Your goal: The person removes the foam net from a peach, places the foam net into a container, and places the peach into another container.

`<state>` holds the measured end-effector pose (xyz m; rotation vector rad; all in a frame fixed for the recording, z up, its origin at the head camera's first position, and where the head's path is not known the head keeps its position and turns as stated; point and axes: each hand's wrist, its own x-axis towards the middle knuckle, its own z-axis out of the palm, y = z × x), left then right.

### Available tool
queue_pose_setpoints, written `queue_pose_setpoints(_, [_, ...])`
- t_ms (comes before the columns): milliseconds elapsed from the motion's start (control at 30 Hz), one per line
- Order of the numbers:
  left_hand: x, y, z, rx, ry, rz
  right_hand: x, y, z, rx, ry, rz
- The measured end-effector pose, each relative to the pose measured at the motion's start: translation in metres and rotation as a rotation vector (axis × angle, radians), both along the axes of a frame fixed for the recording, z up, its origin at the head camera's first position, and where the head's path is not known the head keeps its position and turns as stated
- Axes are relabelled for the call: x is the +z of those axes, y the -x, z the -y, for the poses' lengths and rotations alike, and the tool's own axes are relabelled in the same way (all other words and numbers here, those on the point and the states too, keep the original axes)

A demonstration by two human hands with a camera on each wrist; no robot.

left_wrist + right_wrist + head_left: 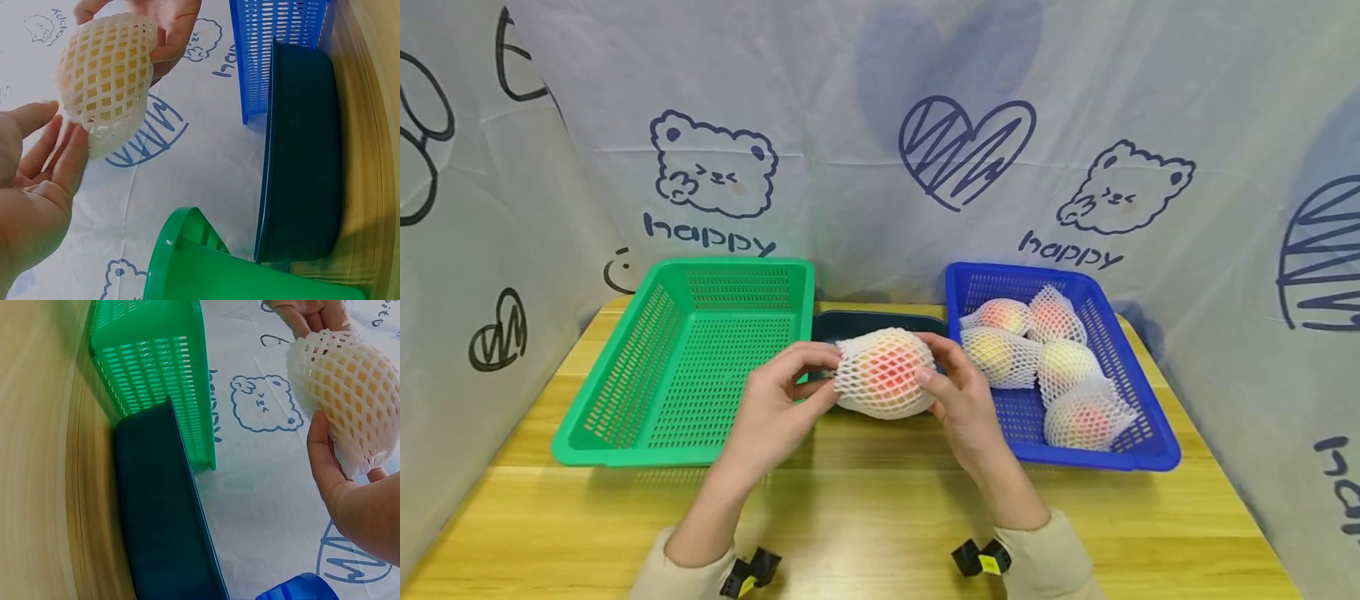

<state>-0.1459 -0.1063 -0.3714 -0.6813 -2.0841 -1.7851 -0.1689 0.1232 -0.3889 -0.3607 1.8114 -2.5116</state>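
Altogether, one netted fruit (886, 373) between two hands (777, 412) (964, 402), five basketed fruits (1067, 364).

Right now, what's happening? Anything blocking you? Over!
Right hand holding round red-yellow fruit in white foam netting. Left hand touching netting's end. Dark rectangular tub lower down; nothing visibly blocking hands.

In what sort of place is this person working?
Probably a makeshift work booth: printed cloth hangs behind and beside a table, with a green basket and a blue basket on it.
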Motion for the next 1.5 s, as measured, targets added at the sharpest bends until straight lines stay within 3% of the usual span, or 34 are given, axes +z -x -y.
queue_pose_setpoints(200, [0.001, -0.0016, -0.0008, -0.032, 0.08, 0.082, -0.0008, -0.0002, 0.0016, 0.012, -0.034, 0.001])
queue_pose_setpoints(533, [-0.0012, 0.0017, -0.002, -0.084, 0.114, 0.149, -0.0028, -0.0006, 0.0021, 0.063, -0.087, -0.002])
queue_pose_setpoints(1033, [0.0004, 0.0006, -0.0025, -0.101, 0.172, 0.16, -0.0051, -0.0012, 0.0044, 0.1, -0.208, -0.019])
queue_pose_setpoints(1500, [0.0006, -0.0007, -0.0018, -0.06, 0.142, 0.142, -0.0021, -0.0011, 0.0045, 0.051, -0.155, 0.042])
